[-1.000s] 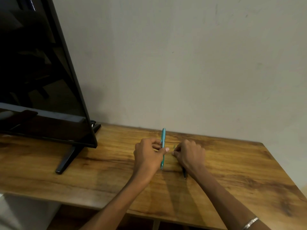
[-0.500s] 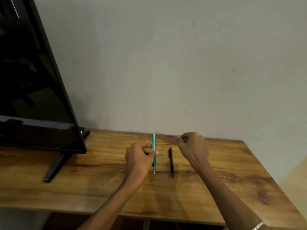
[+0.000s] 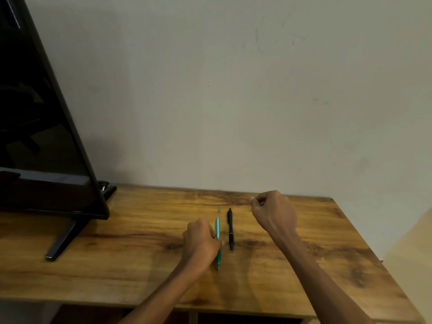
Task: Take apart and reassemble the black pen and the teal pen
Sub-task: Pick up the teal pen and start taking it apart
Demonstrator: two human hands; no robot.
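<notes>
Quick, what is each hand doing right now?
Left hand: holding the teal pen against the table.
Right hand: fingers curled; whether it pinches something small cannot be told.

Wooden desk, pale wall, monitor

**Two pens, side by side**

You have the teal pen lying flat, tip toward 6 o'clock, its middle hidden. The black pen lies just beside it at 3 o'clock, parallel, whole, tip also toward 6 o'clock.
</notes>
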